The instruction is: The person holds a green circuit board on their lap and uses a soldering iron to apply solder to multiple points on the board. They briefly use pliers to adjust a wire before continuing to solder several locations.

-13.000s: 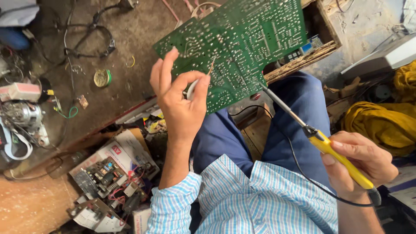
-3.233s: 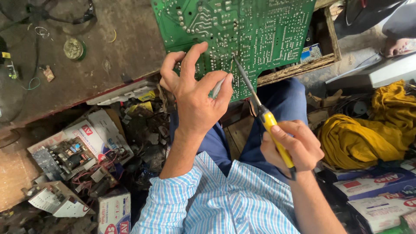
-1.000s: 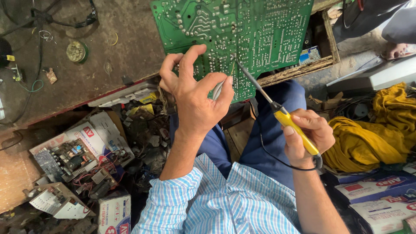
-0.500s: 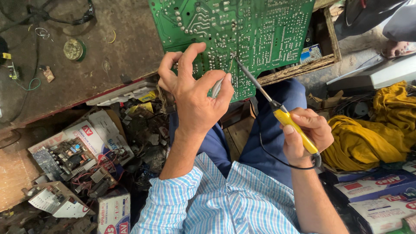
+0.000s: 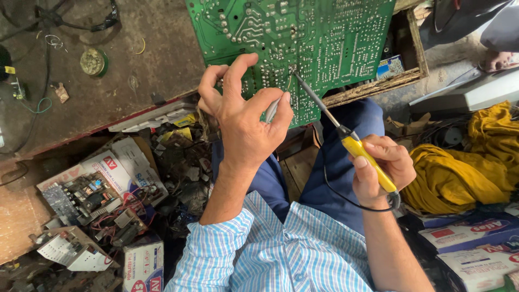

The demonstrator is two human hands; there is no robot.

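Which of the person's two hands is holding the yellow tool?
The right hand. It grips the yellow handle of the soldering iron, whose tip touches the green circuit board. The left hand holds only a thin strand of solder wire against the board.

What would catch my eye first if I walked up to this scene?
Probably the big green circuit board at top centre, its solder side up. The right hand holds a yellow-handled soldering iron with its tip on the board, while the left hand feeds in a thin wire. A yellow cloth lies crumpled at right.
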